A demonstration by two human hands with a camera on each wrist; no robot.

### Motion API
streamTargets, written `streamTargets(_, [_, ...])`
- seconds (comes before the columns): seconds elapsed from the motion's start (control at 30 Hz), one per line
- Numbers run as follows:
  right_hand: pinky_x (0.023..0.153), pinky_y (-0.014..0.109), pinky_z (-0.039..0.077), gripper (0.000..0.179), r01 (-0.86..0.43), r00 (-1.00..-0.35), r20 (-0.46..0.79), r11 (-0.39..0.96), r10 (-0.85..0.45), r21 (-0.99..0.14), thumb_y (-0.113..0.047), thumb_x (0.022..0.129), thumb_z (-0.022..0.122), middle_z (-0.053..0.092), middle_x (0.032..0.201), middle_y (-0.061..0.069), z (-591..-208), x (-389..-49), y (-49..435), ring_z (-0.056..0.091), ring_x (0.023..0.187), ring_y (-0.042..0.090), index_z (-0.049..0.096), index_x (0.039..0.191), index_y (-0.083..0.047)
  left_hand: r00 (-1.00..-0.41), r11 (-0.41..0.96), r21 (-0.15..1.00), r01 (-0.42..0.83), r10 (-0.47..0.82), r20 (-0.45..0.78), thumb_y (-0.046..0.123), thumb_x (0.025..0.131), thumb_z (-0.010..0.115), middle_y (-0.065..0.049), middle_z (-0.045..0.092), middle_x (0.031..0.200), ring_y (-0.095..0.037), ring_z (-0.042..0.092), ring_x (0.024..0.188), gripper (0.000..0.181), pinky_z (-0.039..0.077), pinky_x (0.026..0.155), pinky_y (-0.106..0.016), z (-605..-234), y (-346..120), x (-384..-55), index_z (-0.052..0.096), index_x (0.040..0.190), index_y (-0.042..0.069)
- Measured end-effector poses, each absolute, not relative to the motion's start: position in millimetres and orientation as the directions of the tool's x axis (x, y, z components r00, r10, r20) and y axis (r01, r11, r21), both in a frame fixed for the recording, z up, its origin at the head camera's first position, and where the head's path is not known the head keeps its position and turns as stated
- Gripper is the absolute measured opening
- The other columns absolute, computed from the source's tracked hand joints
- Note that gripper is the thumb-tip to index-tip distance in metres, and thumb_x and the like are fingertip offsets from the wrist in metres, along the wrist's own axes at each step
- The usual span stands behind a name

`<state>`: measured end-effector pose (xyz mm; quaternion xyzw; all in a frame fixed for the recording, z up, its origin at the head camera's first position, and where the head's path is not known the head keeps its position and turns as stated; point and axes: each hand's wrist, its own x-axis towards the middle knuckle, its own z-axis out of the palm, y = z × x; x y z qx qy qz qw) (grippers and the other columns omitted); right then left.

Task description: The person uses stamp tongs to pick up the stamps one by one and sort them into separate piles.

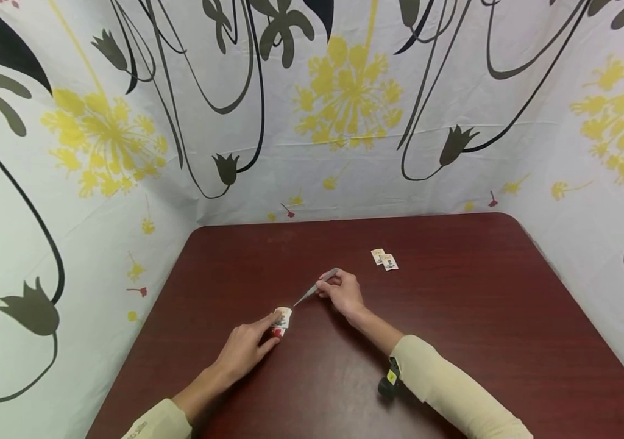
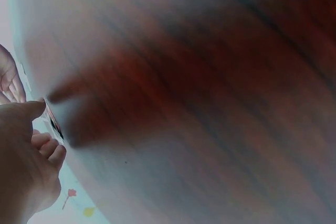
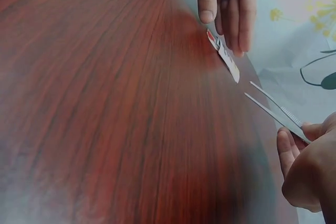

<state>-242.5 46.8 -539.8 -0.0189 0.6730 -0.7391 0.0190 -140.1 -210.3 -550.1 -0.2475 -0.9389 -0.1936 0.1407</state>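
A pair of silver tweezers is pinched in my right hand, tips pointing left and down. In the right wrist view the two prongs of the tweezers stand apart, with nothing between them. Close to those tips lie small pale printed cards, overlapping, with a red part at the near end. My left hand rests at the cards, its index finger extended over their left side and the thumb near their lower edge. The left fingers partly cover the cards.
Two more small printed cards overlap farther back on the dark red wooden table. Cloth with a floral pattern hangs behind the table and along its sides. A dark wrist camera sits at the right sleeve.
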Motion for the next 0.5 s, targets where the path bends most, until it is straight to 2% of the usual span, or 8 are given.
streamTargets(0.17, [0.075,0.037,0.064,0.01,0.002,-0.998,0.003,-0.073,-0.063,-0.997,0.009,0.093,0.075,0.077,0.089,0.022,-539,-245,41,0.077,0.078,0.026,0.069,0.101,0.01,-0.837,0.807,0.288,0.516,0.403,0.371,0.017,0.086,0.091,-0.007,0.079,0.111,-0.019,0.069,0.07,0.057,0.058,0.066,-0.045,-551,-212,-141,0.071,0.139,0.011])
streamTargets(0.5, [0.082,0.053,0.062,0.011,-0.002,-0.995,0.006,-0.042,-0.102,-0.999,0.01,0.095,0.071,0.073,0.097,0.036,-535,-245,34,0.075,0.085,0.048,0.066,0.104,0.016,-0.853,0.812,0.304,0.498,0.394,0.343,0.02,0.088,0.089,-0.002,0.079,0.099,-0.012,0.062,0.065,0.051,0.056,0.064,-0.042,-551,-211,-142,0.073,0.136,0.015])
